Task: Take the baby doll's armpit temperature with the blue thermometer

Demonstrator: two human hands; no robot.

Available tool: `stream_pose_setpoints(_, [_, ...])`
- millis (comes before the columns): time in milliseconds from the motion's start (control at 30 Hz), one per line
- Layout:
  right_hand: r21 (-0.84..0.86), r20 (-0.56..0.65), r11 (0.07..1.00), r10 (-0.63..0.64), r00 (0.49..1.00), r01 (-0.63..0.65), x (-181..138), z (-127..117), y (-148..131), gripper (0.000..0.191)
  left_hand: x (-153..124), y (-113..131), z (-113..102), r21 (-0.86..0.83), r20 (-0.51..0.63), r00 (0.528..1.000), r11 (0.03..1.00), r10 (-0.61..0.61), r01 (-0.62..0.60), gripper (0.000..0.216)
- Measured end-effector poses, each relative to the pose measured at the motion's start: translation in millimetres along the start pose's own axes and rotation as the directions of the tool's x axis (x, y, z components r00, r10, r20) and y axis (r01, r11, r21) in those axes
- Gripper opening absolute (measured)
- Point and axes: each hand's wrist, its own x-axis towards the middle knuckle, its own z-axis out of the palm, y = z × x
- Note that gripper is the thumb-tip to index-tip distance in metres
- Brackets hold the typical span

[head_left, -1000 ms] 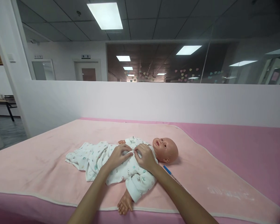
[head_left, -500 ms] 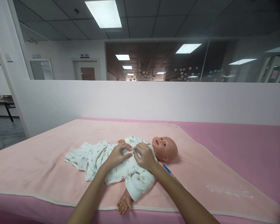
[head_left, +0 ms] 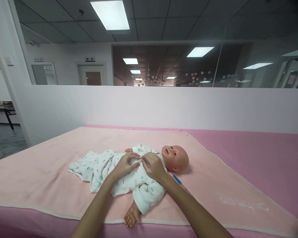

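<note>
Left of both hands, the wrinkled legs of a white printed outfit (head_left: 94, 167) spread over a peach blanket (head_left: 39, 172); the doll (head_left: 176, 159) wearing it lies face up beneath the hands. The left hand (head_left: 126, 166) curls inward, thumb and fingertips pinching the outfit's front. Just beyond it shows the doll's far hand (head_left: 128, 150); nearer the person, between the forearms, rests its near hand (head_left: 132, 216). The right hand (head_left: 153, 167), close beside the left, pinches the same front between thumb and fingers. Right of it come the doll's head and, nearer, a blue-ended stick (head_left: 177, 179), partly hidden by the right forearm.
</note>
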Motion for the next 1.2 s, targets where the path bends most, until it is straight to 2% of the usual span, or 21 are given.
stream_pose_setpoints(400, [-0.021, -0.015, 1.000, 0.000, 1.000, 0.000, -0.1, 1.2, 0.0, 0.010, 0.5, -0.8, 0.4, 0.038, -0.016, 0.999, 0.998, -0.042, 0.042, 0.014])
stream_pose_setpoints(567, [-0.016, -0.010, 1.000, -0.001, 1.000, 0.001, 0.0, 1.2, -0.3, 0.010, 0.3, 0.3, 0.2, 0.062, 0.008, 1.000, 0.998, -0.010, 0.009, 0.014])
stream_pose_setpoints(833, [-0.008, -0.006, 1.000, -0.002, 1.000, 0.002, 0.0, 1.6, 0.2, 0.010, -0.8, 4.7, 2.7, 0.203, 0.001, 0.998, 0.978, 0.057, -0.056, 0.015])
stream_pose_setpoints(1100, [0.014, 0.003, 1.000, 0.000, 1.000, 0.000, 0.6, 1.0, -0.4, 0.012, 0.9, 5.6, 0.3, 0.095, 0.031, 0.999, 0.995, 0.040, -0.042, 0.012])
stream_pose_setpoints(1200, [0.010, -0.013, 1.000, 0.001, 1.000, -0.001, 0.8, 1.5, 0.1, 0.013, 0.0, 8.5, -0.6, 0.000, 0.025, 1.000, 1.000, 0.016, -0.016, 0.013])
